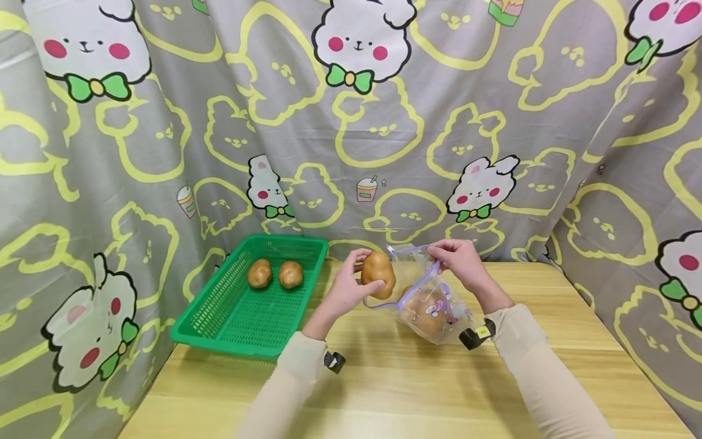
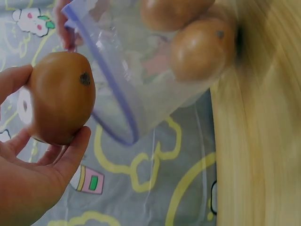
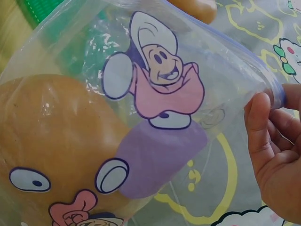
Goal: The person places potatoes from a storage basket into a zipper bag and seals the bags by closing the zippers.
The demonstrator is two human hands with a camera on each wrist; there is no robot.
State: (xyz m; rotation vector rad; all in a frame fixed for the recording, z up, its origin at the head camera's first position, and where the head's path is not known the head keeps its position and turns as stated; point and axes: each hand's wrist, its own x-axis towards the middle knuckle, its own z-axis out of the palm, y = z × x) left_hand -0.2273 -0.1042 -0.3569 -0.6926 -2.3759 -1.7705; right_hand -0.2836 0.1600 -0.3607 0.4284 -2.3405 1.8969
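Observation:
My left hand (image 1: 345,289) grips a brown potato (image 1: 378,274) between thumb and fingers, at the mouth of a clear zip bag (image 1: 407,268). A dark spot marks that potato in the left wrist view. With fingertips and thumb, my right hand (image 1: 459,263) pinches the bag's purple rim at its far right corner, and the mouth gapes toward the left hand. Inside the bag, at least two potatoes (image 2: 200,51) lie low down, seen through the plastic. Cartoon figures (image 3: 164,84) are printed on the bag, partly covering its contents in the right wrist view.
A green plastic basket (image 1: 230,346) stands on the left of the wooden table (image 1: 378,390). Two potatoes (image 1: 290,275) lie in its far part. A grey patterned curtain (image 1: 307,140) hangs behind the table and along both sides.

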